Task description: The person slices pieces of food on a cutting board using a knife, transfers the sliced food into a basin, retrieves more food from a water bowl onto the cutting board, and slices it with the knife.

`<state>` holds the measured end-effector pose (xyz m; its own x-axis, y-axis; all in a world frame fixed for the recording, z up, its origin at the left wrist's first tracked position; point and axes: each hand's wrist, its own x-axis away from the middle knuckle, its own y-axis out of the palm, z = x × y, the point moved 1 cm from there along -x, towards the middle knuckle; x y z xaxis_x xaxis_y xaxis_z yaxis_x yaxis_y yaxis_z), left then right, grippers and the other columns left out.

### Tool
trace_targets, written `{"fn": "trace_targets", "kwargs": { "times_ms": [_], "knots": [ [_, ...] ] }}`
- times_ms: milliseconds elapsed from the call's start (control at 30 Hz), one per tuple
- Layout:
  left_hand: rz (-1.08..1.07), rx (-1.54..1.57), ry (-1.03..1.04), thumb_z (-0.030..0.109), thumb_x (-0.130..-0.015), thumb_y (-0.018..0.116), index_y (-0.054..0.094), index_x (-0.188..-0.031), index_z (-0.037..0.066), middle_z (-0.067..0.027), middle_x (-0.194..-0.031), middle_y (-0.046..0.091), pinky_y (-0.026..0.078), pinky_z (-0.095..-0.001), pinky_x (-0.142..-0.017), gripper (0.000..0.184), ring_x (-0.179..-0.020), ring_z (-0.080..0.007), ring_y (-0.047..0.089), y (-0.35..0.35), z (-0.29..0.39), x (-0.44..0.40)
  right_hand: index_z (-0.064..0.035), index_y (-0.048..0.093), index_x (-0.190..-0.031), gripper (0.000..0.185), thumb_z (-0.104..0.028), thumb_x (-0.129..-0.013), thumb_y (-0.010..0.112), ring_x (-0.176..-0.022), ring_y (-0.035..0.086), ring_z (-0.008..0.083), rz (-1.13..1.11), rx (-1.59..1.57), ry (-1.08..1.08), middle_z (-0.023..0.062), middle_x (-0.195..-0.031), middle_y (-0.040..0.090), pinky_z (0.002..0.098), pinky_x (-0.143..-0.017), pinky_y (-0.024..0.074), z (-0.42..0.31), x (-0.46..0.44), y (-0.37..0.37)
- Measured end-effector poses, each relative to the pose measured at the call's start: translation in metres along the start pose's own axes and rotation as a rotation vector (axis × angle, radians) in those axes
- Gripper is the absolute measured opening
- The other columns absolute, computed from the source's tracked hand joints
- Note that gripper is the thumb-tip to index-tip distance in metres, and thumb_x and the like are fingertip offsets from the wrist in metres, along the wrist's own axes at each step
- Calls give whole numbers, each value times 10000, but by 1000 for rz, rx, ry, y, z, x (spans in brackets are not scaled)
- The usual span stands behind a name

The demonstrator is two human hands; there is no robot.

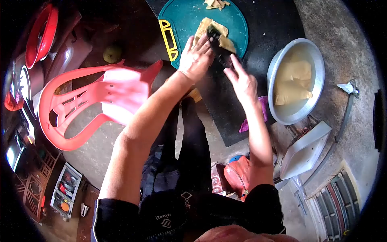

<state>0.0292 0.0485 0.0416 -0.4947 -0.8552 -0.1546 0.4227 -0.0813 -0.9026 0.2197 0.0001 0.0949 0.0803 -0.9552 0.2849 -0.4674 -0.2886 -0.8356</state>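
A pale yellow slab of food (204,26) lies on a round teal cutting board (183,16) with a yellow handle. My left hand (196,60) rests its fingertips on the slab's near side and holds it against the board. In my right hand (244,82) is a dark-bladed knife (221,51), its blade slanting across the food beside my left fingertips. The knife's handle is mostly hidden by my hand. A smaller yellow piece (227,44) is against the blade's right side. Thin cut pieces (217,4) lie at the board's far edge.
A metal basin (274,76) of cloudy water with large pale yellow pieces (293,89) stands right of the dark table (225,121). A purple cloth (262,109) is by my right forearm. A pink plastic chair (121,88) stands left, and a white sink (306,151) lower right.
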Motion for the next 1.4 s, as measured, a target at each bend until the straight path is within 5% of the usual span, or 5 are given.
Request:
{"fn": "trace_targets", "kwargs": {
  "times_ms": [533, 800, 1100, 1267, 1400],
  "knots": [
    [-70, 132, 119, 161, -797, 614, 670, -1064, 56, -109, -1175, 613, 284, -473, -1136, 292, -1211, -286, 526, 0, -16, 2, -197, 341, -1475, 662, -535, -936, 526, -401, 582, 189, 134, 157, -260, 83, -497, 577, 346, -380, 492, -15, -81, 48],
    [-10, 151, 1, 179, -863, 596, 598, -1245, 103, -89, -1328, 553, 253, -452, -1156, 389, -1327, -264, 435, 7, -12, 4, -239, 397, -1453, 612, -529, -933, 542, -387, 539, 201, 82, 62, -111, 89, -473, 540, 368, -390, 457, 1, -53, 30],
    [47, 218, 32, 164, -805, 622, 614, -1220, 96, -92, -1271, 592, 228, -475, -1164, 421, -1318, -284, 441, 3, -13, 4, -212, 370, -1457, 630, -501, -928, 553, -579, 659, 405, -12, 88, 33, 223, -596, 622, 479, -492, 513, -1, 7, 25],
    [9, 171, 86, 166, -794, 625, 683, -1064, 87, -75, -1160, 630, 244, -460, -1160, 287, -1264, -265, 491, -3, -14, 2, -178, 421, -1433, 632, -507, -917, 579, -424, 607, 234, 95, 84, -133, 121, -528, 604, 375, -399, 495, -17, -53, 39],
    [-37, 95, 35, 169, -783, 627, 695, -930, 96, -48, -1003, 632, 296, -436, -1126, 178, -1144, -229, 556, 6, -13, 4, -187, 439, -1422, 617, -519, -918, 567, -474, 644, 276, 117, 102, -224, 134, -567, 635, 391, -452, 529, -15, -70, 41]
  ]
}}
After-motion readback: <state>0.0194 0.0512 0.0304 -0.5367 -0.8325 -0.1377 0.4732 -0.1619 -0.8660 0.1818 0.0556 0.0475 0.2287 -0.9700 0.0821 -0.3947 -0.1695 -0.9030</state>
